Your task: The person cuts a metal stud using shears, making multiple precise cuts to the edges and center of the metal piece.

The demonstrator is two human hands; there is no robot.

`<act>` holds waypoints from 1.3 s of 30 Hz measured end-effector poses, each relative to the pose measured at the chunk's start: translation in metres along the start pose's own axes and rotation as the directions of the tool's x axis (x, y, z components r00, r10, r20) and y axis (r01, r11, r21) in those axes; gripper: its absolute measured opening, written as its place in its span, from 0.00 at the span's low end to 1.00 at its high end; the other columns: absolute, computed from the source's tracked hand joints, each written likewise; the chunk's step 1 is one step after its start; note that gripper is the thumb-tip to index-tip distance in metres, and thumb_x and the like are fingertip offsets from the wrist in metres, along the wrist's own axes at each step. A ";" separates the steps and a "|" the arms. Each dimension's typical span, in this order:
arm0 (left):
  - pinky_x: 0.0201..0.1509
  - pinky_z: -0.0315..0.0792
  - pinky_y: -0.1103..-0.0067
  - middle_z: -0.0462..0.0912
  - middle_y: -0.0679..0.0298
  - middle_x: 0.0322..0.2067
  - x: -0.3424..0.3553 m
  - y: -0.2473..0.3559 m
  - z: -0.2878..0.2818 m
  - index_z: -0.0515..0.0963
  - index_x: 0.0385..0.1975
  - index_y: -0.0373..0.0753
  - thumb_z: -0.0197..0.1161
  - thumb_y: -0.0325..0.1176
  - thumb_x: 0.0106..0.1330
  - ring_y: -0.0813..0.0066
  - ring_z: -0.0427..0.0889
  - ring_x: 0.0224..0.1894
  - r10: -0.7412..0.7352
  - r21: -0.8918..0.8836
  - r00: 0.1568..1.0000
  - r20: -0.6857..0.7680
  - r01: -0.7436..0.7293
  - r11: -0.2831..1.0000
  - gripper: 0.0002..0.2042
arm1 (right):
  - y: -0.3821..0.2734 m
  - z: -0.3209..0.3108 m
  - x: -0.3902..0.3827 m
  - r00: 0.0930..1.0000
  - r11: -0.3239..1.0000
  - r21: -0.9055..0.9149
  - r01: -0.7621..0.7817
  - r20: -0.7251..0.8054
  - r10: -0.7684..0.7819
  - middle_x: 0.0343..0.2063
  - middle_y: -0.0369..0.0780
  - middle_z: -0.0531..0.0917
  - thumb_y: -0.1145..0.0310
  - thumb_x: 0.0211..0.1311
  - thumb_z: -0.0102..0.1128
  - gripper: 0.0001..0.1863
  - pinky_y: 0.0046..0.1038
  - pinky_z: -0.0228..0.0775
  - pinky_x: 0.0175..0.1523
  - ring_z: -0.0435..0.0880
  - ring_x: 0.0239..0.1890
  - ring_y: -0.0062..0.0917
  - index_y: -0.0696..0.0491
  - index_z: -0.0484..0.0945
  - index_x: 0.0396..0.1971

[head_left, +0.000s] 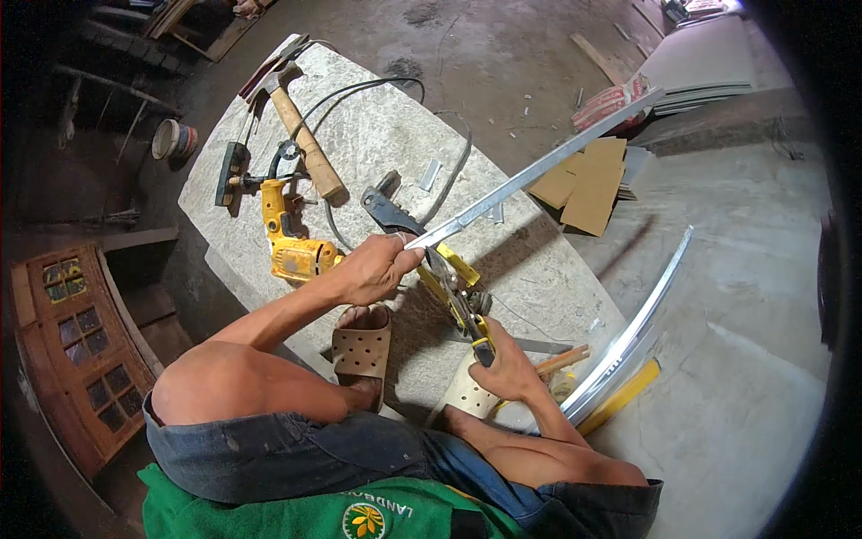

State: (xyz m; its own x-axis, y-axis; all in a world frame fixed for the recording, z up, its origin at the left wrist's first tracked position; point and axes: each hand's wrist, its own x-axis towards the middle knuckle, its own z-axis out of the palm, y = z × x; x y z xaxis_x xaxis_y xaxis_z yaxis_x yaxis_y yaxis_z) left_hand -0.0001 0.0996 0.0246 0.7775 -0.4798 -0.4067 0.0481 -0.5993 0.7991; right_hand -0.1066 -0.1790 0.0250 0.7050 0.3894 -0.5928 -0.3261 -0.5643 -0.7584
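Observation:
My left hand [377,269] grips a long silver metal channel [530,178] that rises diagonally to the upper right. My right hand [503,368] is closed on the yellow-and-black handle of metal snips [462,307], whose jaws reach up to the channel beside my left fingers. Behind them a dark tool [386,208] with yellow parts lies on the dusty pale slab [368,117]. A yellow corded drill [301,256] lies left of my left hand, near a wooden-handled hammer [305,139] and a black tool [232,171]. My sandalled feet rest below my hands.
Cardboard pieces [593,189] and stacked boards [700,63] lie to the right. Bent silver strips [637,332] and a yellow bar [620,395] are by my right forearm. A bucket [169,139] stands left of the slab; a wooden panelled door [85,350] is at lower left.

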 end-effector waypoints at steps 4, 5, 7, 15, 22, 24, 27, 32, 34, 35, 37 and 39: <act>0.29 0.64 0.63 0.68 0.50 0.17 -0.001 -0.005 0.005 0.69 0.34 0.31 0.45 0.43 0.73 0.54 0.68 0.21 0.063 -0.001 0.997 -0.038 -0.063 0.998 0.18 | -0.005 -0.005 -0.001 0.997 0.998 -0.048 -0.040 0.060 0.043 0.53 0.56 0.72 0.69 0.45 0.58 0.41 0.35 0.60 0.64 0.71 0.59 0.45 0.61 0.57 0.63; 0.29 0.64 0.63 0.68 0.50 0.17 0.000 -0.004 0.005 0.69 0.34 0.31 0.45 0.43 0.73 0.54 0.68 0.21 0.064 -0.002 0.997 -0.039 -0.064 0.998 0.18 | -0.004 -0.006 -0.001 0.996 0.996 -0.079 -0.043 0.074 0.049 0.54 0.57 0.71 0.69 0.45 0.57 0.41 0.35 0.59 0.64 0.70 0.59 0.45 0.61 0.56 0.63; 0.30 0.64 0.62 0.68 0.50 0.18 -0.001 -0.002 0.003 0.70 0.36 0.31 0.44 0.42 0.73 0.53 0.70 0.22 0.004 -0.020 0.999 0.035 -0.004 1.000 0.17 | -0.005 -0.007 -0.002 0.994 0.995 -0.082 -0.057 0.084 0.063 0.54 0.57 0.71 0.68 0.45 0.58 0.41 0.35 0.59 0.65 0.70 0.60 0.45 0.62 0.55 0.64; 0.39 0.69 0.58 0.75 0.41 0.29 -0.007 -0.003 0.017 0.71 0.42 0.30 0.45 0.41 0.72 0.41 0.76 0.34 0.011 0.136 0.996 -0.089 0.001 0.991 0.17 | -0.005 -0.002 -0.001 0.993 0.996 -0.058 -0.074 0.083 0.079 0.50 0.58 0.73 0.65 0.45 0.59 0.40 0.38 0.63 0.61 0.73 0.56 0.48 0.60 0.57 0.62; 0.43 0.70 0.56 0.74 0.38 0.34 -0.012 0.013 0.020 0.68 0.42 0.25 0.46 0.43 0.72 0.38 0.76 0.37 0.031 0.211 0.995 -0.100 -0.010 0.977 0.20 | 0.012 0.010 0.009 0.993 0.982 -0.156 -0.110 0.022 0.115 0.34 0.58 0.77 0.63 0.47 0.61 0.26 0.46 0.68 0.49 0.76 0.42 0.56 0.61 0.64 0.43; 0.43 0.71 0.57 0.75 0.39 0.35 -0.010 0.010 0.018 0.68 0.47 0.26 0.48 0.44 0.71 0.39 0.76 0.38 0.018 0.207 0.997 -0.071 -0.003 0.978 0.22 | 0.016 0.014 0.013 0.986 0.969 -0.188 -0.159 0.013 0.164 0.32 0.58 0.78 0.63 0.47 0.61 0.24 0.46 0.68 0.47 0.76 0.40 0.57 0.61 0.64 0.41; 0.42 0.71 0.58 0.76 0.40 0.35 -0.009 0.006 0.019 0.68 0.53 0.27 0.52 0.49 0.69 0.41 0.78 0.38 0.016 0.197 0.998 -0.063 -0.003 0.980 0.26 | 0.017 0.011 0.017 0.992 0.967 -0.221 -0.127 -0.031 0.123 0.31 0.58 0.78 0.62 0.48 0.62 0.23 0.47 0.68 0.46 0.76 0.40 0.58 0.60 0.65 0.39; 0.40 0.72 0.60 0.77 0.39 0.32 -0.011 0.015 0.019 0.69 0.52 0.26 0.56 0.60 0.64 0.43 0.79 0.37 -0.075 0.251 0.997 -0.031 0.081 0.965 0.36 | 0.012 0.006 0.005 0.999 0.997 -0.060 0.039 0.027 -0.037 0.37 0.55 0.77 0.63 0.48 0.61 0.28 0.44 0.67 0.49 0.77 0.43 0.51 0.60 0.65 0.47; 0.39 0.73 0.60 0.77 0.37 0.34 -0.013 0.015 0.022 0.70 0.50 0.24 0.55 0.62 0.63 0.41 0.79 0.36 -0.112 0.278 0.993 -0.049 0.121 0.953 0.38 | 0.009 0.009 0.000 0.999 0.998 -0.059 0.007 0.051 -0.004 0.38 0.55 0.77 0.63 0.47 0.61 0.29 0.43 0.67 0.50 0.77 0.43 0.49 0.60 0.65 0.49; 0.39 0.73 0.60 0.77 0.37 0.34 -0.013 0.015 0.023 0.70 0.50 0.24 0.55 0.62 0.63 0.41 0.79 0.36 -0.107 0.276 0.993 -0.044 0.115 0.954 0.38 | 0.008 0.010 -0.002 0.997 0.998 -0.062 -0.025 0.068 0.030 0.38 0.55 0.76 0.64 0.47 0.60 0.30 0.42 0.67 0.51 0.76 0.43 0.48 0.60 0.65 0.52; 0.38 0.73 0.58 0.77 0.36 0.35 -0.015 0.016 0.026 0.71 0.47 0.23 0.53 0.62 0.64 0.39 0.79 0.35 -0.103 0.326 0.992 -0.075 0.122 0.938 0.37 | 0.006 0.012 -0.003 0.999 0.998 -0.055 0.014 0.044 -0.011 0.38 0.55 0.76 0.65 0.47 0.60 0.30 0.41 0.67 0.51 0.76 0.43 0.48 0.60 0.65 0.52; 0.37 0.73 0.57 0.77 0.37 0.34 -0.016 0.013 0.031 0.71 0.46 0.24 0.53 0.61 0.65 0.39 0.79 0.34 -0.072 0.331 0.993 -0.091 0.099 0.939 0.36 | 0.003 0.015 -0.005 0.999 0.999 -0.033 -0.023 0.030 0.024 0.38 0.55 0.76 0.66 0.46 0.60 0.30 0.40 0.66 0.51 0.76 0.44 0.48 0.60 0.65 0.51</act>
State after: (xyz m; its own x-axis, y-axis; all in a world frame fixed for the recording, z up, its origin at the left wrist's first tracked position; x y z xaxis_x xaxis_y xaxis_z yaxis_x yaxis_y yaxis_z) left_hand -0.0316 0.0798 0.0274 0.8257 -0.3748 -0.4215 -0.0855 -0.8218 0.5633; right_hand -0.1210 -0.1716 0.0212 0.6775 0.3976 -0.6188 -0.3215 -0.5966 -0.7353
